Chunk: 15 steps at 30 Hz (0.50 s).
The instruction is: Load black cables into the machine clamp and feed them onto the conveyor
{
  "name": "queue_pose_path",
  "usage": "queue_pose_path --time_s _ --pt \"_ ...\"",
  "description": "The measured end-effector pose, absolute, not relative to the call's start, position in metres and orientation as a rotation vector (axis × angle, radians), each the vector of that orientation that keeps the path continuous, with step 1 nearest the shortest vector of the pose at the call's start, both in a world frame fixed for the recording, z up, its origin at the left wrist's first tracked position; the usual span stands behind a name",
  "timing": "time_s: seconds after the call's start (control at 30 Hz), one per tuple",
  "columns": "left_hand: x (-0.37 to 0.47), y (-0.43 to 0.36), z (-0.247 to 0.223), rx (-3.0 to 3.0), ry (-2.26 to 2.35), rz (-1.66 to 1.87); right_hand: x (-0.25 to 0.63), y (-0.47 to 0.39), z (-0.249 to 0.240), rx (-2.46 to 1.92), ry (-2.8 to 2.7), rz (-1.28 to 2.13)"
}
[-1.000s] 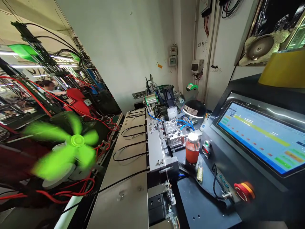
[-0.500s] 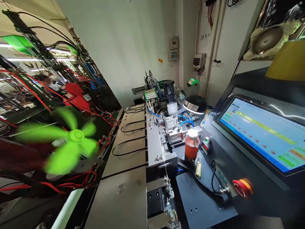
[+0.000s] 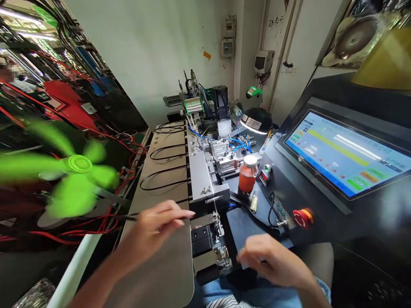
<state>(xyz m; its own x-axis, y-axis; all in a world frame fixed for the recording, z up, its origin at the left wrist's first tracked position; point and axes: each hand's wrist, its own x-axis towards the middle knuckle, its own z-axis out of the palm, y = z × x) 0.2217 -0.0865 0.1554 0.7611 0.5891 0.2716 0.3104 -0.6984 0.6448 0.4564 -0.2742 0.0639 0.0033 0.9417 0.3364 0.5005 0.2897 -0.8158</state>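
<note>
My left hand (image 3: 157, 226) is over the pale metal worktop (image 3: 154, 278), index finger stretched toward the machine's clamp blocks (image 3: 205, 235) and thumb close beneath it. A dark line shows behind this hand; I cannot tell whether it is a held cable or the worktop seam. My right hand (image 3: 269, 259) is curled, thumb and fingertips together, to the right of the small metal fixtures (image 3: 221, 252). Anything in its pinch is too small or hidden to make out. Looped black cables (image 3: 163, 172) lie on the worktop beyond my left hand.
A green fan (image 3: 78, 164) spins at the left. A jar of red liquid (image 3: 247, 175) stands by the pneumatic cylinders (image 3: 224, 158). At the right are a touchscreen (image 3: 346, 154) and a red emergency stop button (image 3: 302, 218). A solder wire spool (image 3: 194, 105) sits farther back.
Both my hands have come into view from below, the left over the worktop and the right beside the fixtures. The camera has tilted down, and my lap now shows.
</note>
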Motion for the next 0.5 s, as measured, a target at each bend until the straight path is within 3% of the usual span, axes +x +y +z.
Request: queue_pose_path --time_s 0.1,0.2,0.5 --pt "0.258 -0.094 0.13 2.29 0.48 0.342 0.452 -0.227 0.065 -1.439 -1.318 0.598" --pt "0.275 -0.107 0.111 2.21 0.558 0.396 0.433 -0.211 0.058 -1.428 -1.14 0.533" --pt "0.265 -0.109 0.096 2.402 0.528 0.359 0.417 -0.217 0.05 -1.355 -1.151 0.799"
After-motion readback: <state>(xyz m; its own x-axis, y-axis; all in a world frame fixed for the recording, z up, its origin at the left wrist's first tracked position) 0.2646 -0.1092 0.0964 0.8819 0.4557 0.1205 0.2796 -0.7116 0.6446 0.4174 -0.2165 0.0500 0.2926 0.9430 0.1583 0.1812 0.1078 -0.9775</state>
